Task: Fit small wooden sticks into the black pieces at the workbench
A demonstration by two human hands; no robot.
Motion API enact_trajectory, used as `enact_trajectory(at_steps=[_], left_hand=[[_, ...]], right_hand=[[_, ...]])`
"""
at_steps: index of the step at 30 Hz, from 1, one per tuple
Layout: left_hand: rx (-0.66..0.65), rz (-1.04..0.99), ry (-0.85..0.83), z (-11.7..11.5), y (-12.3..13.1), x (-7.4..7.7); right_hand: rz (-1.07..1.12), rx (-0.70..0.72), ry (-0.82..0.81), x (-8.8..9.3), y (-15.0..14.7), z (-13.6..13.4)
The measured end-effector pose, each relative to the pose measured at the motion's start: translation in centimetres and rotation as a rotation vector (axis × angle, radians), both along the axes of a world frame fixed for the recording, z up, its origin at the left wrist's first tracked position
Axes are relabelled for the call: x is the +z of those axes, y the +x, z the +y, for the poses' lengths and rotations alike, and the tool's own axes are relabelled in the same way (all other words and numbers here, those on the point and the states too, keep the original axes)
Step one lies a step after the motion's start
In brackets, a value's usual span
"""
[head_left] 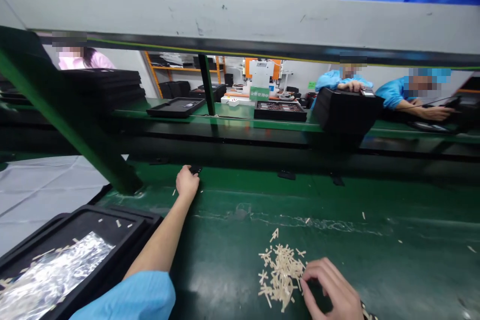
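Observation:
My left hand (187,181) reaches far across the green bench. Its fingers are closed on a small flat black piece (195,170), which is partly hidden by the hand. My right hand (332,290) is at the lower right, with thumb and forefinger brought together at the edge of a heap of small beige strips (283,272). Whether a strip is between those fingertips is too small to make out. Two more flat black pieces, one (286,175) right of my left hand and another (337,179) farther right, lie along the back of the bench.
Black trays (150,220) are at the lower left, with a crinkled clear bag (56,280) and loose strips on top. A slanted green post (75,120) stands left of my arm. Beyond a dark ledge are trays, a black stack (347,112) and several people.

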State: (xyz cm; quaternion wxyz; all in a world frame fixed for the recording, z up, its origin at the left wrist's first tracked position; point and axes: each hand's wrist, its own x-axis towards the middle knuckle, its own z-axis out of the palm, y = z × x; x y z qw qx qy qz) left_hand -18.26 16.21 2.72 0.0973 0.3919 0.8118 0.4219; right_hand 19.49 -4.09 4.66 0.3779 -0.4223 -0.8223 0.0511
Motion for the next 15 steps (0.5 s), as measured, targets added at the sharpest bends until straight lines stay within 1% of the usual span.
enact_trajectory(at_steps=[2, 3, 4, 6, 9, 11, 13, 15], left_hand=[[-0.051, -0.12, 0.059, -0.8, 1.3, 0.9], [-0.1, -0.186, 0.086, -1.3, 2.4, 1.2], [-0.169, -0.256, 0.109, -2.0, 3.8, 1.4], [-0.361, -0.407, 0.127, -3.8, 7.2, 1.5], [-0.652, -0.625, 0.085, -8.0, 12.6, 1.2], [-0.8, -0.754, 0.027, -11.3, 15.6, 1.0], [-0.923, -0.899, -0.035, -14.3, 17.7, 0.8], [-1.017, -1.089, -0.044, -16.6, 18.9, 0.6]], right_hand=[[0.013, -0.006, -0.01, -0.1, -0.1, 0.0], [0.025, -0.01, -0.013, -0.2, -0.1, 0.0], [0.039, -0.015, -0.016, -0.3, 0.0, 0.0], [0.076, -0.024, -0.03, -0.4, 0.1, 0.0], [0.175, -0.043, -0.083, -0.2, 0.3, -0.1], [0.273, -0.056, -0.128, 0.1, 0.2, -0.4], [0.379, -0.068, -0.187, 0.4, 0.0, -0.7], [0.476, -0.084, -0.277, 0.4, -0.3, -0.9]])
